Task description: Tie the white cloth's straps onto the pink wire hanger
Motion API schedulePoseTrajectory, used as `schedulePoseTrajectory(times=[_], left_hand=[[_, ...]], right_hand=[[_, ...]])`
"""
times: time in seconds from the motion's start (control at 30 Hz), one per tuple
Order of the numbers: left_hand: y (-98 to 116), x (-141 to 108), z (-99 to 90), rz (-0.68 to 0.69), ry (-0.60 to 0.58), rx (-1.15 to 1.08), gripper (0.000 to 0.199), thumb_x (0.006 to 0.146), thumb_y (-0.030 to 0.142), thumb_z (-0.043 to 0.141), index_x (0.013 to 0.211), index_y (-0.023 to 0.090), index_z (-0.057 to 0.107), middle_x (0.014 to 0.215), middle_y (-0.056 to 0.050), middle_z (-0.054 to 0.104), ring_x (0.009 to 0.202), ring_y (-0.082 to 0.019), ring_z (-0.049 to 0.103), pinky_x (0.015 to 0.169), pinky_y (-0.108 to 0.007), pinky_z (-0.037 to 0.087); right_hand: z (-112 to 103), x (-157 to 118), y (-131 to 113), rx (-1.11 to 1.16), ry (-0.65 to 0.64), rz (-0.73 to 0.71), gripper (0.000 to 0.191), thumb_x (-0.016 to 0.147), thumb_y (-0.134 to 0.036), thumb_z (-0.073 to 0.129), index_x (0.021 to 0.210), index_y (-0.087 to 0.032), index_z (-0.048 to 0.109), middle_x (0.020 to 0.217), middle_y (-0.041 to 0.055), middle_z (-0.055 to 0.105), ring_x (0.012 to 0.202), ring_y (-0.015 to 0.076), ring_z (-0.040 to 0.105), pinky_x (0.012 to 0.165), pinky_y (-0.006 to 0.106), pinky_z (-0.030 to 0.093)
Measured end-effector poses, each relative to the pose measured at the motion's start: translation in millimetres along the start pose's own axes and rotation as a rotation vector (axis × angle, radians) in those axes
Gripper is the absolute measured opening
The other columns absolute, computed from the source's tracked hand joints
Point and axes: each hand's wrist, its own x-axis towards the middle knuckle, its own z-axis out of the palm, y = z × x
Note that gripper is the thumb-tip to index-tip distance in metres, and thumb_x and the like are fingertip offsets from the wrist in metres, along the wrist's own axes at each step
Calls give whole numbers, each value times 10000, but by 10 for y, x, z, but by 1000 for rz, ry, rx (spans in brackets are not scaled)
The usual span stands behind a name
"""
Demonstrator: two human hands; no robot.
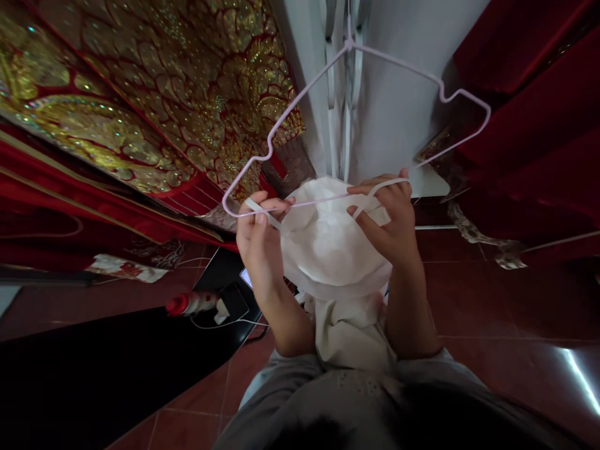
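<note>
Hanger [349, 44] at both hands, straps spread

Head view. I have the hanger raised ahead of the chest, tilted, its right side higher in view, its lower bar running above a white garment [335, 244]. Left hand [262, 250]: thumb and fingers are nearly closed, pinching the bar near its left corner; left strap [257, 205] crosses these fingers. Right hand [394, 219]: fingers are part open, thumb well apart from them; right strap [379, 186] is stretched across that gap, and the forefinger touches the bar. I cannot tell how firmly the right fingers hold the bar.

Surroundings: gold-sequined fabric [201, 87] on the left, dark red fabric [529, 112] on the right, pale wall [398, 106] between. Red-capped bottle [194, 303] and dark phone-like object [235, 300] lie on a black table [117, 350], lower left. Reddish tiled floor [497, 300] shows below.
</note>
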Motion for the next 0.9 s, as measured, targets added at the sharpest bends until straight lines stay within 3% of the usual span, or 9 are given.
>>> schedulePoseTrajectory(times=[0.17, 0.27, 0.37, 0.43, 0.57, 0.67, 0.73, 0.83, 0.9], left_hand=[[43, -8, -347, 257, 240, 194, 247, 856, 158, 687, 1065, 214, 807, 1056, -37, 829, 1039, -230, 789, 1056, -445, 586], [99, 86, -491, 357, 285, 351, 247, 872, 267, 799, 1117, 296, 807, 1162, -5, 826, 1092, -273, 784, 1055, -524, 588], [224, 225, -493, 315, 3, 476, 570, 717, 397, 971, 1241, 289, 773, 1265, -56, 794, 1130, -314, 769, 978, -511, 632], [348, 342, -403, 304, -187, 546, 684, 633, 378, 1020, 1250, 242, 757, 1146, -63, 807, 1034, -275, 776, 888, -418, 645], [605, 609, -132, 344, -374, 817, 357, 734, 275, 961, 984, 186, 722, 797, 33, 697, 694, -137, 641, 660, -282, 520], [652, 735, -52, 276, -508, 883, 120, 928, 248, 808, 911, 165, 723, 743, 23, 624, 646, -110, 517, 634, -278, 426], [559, 718, -100, 212, -468, 700, 77, 946, 218, 798, 1008, 178, 773, 825, -8, 669, 725, -137, 550, 689, -296, 452], [279, 525, -209, 146, -210, 328, 279, 857, 182, 890, 1116, 224, 794, 863, -13, 707, 789, -166, 610, 750, -313, 506], [77, 336, -211, 61, -74, 119, 283, 861, 294, 898, 1111, 244, 776, 801, -5, 707, 728, -165, 641, 703, -317, 537]], right_hand=[[-23, -21, -22, 9, -20, -8, 209, 978, -432, 683, 1166, -351, 727, 1162, -6, 746, 1195, 238, 657, 1326, 609, 240], [-12, -18, -34, -4, -26, 0, 215, 974, -424, 688, 1172, -348, 719, 1172, 0, 742, 1211, 247, 648, 1337, 625, 195], [-21, -16, -42, -12, -29, 5, 212, 970, -396, 693, 1176, -344, 709, 1180, 2, 739, 1212, 249, 646, 1340, 626, 188], [-35, -17, -52, -9, -23, 2, 197, 971, -371, 688, 1165, -341, 703, 1162, -4, 739, 1199, 241, 651, 1344, 612, 190], [-48, -21, -84, -1, 0, 5, 173, 965, -342, 688, 1138, -339, 700, 1135, -13, 738, 1191, 237, 645, 1348, 613, 180], [-43, -23, -102, 0, -5, 25, 177, 968, -372, 685, 1142, -343, 702, 1146, -6, 735, 1194, 247, 638, 1345, 633, 180], [-37, -23, -103, 3, -17, 43, 180, 976, -410, 672, 1142, -345, 704, 1156, 1, 734, 1198, 253, 638, 1346, 645, 178], [-29, -15, -91, 9, -21, 64, 185, 983, -446, 658, 1132, -349, 709, 1148, 8, 736, 1196, 259, 642, 1332, 650, 216], [-25, -6, -92, 12, -30, 66, 187, 985, -442, 651, 1139, -352, 709, 1149, 8, 738, 1198, 258, 643, 1320, 648, 247]])
